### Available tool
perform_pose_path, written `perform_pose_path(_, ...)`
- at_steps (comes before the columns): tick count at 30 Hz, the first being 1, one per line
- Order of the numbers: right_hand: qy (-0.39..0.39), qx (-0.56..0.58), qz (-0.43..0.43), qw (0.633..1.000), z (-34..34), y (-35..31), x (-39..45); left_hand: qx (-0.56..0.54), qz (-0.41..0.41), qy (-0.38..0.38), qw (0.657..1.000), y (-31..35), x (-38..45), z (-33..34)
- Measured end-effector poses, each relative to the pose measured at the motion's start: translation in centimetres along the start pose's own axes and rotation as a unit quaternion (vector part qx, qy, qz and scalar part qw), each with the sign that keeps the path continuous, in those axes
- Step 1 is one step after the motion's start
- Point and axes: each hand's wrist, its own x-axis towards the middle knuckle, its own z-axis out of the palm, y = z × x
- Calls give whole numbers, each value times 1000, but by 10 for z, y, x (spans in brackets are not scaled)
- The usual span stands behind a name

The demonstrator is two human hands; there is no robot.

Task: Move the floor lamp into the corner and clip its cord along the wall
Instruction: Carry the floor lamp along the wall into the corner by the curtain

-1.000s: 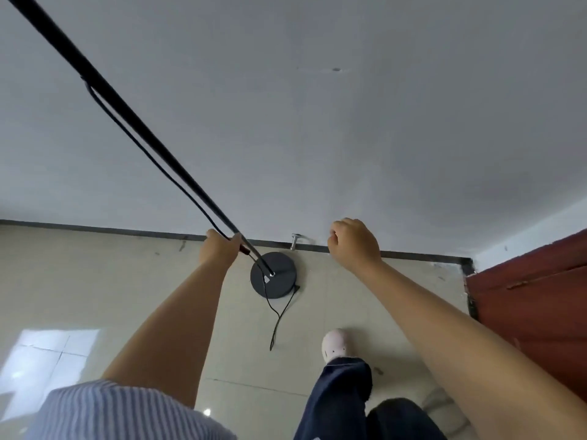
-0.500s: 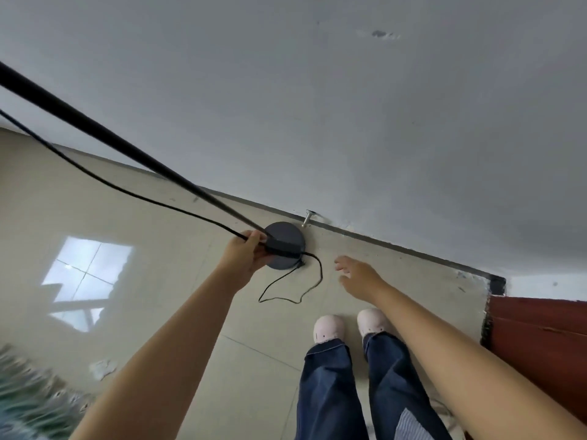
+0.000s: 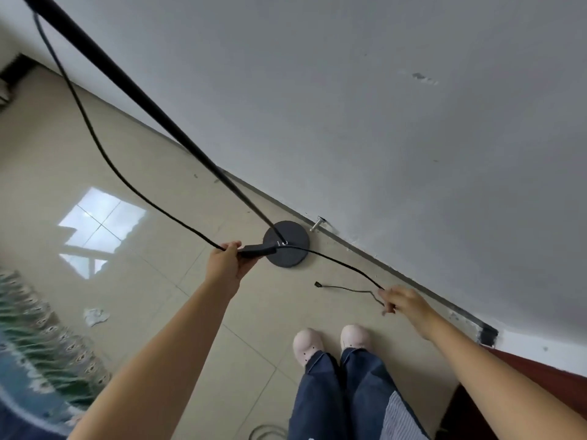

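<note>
Two hands share one thin black lamp cord (image 3: 133,192): my left hand (image 3: 227,262) is closed around its black inline switch block (image 3: 255,250), and my right hand (image 3: 401,301) pinches the cord lower down, its loose plug end (image 3: 317,284) lying on the beige tiled floor (image 3: 178,173) between my hands. Just beyond my left hand the lamp's round dark grey base (image 3: 292,257) sits near the grey wall (image 3: 349,106), its slim black pole (image 3: 143,96) rising up past that hand.
</note>
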Motion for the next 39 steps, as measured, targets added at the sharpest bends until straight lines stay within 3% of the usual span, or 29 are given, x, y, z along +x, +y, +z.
perform_pose_path(3,57,32,-61,996,-1,-31,-13,128,-46,43,990,2,-3,-4)
perform_pose_path(5,96,71,-121,985,2,-64,-23,202,-33,76,976,10,-11,-3)
perform_pose_path(7,75,174,-190,963,6,-102,-34,262,61,115,956,25,-23,-1)
perform_pose_path(9,-11,251,-272,929,8,-141,-50,292,172,127,932,45,-35,2)
perform_pose_path(12,-118,201,-380,895,12,-196,-76,272,329,141,893,84,-59,8)
perform_pose_path(16,-80,208,-434,873,17,-245,-74,200,478,155,841,140,-90,10)
perform_pose_path(19,-37,240,-409,880,25,-273,-65,147,546,139,813,176,-101,10)
perform_pose_path(22,-19,184,-359,915,36,-297,-49,120,574,122,801,208,-104,9)
perform_pose_path(26,-21,-86,-294,952,66,-323,-20,172,597,102,777,235,-95,4)
perform_pose_path(30,-70,-308,-208,926,101,-338,15,223,594,103,766,244,-87,-7)
perform_pose_path(35,-191,-223,-130,947,145,-352,42,222,577,155,771,255,-80,-27)
perform_pose_path(39,-181,-120,-167,962,187,-366,56,224,564,177,775,259,-77,-45)
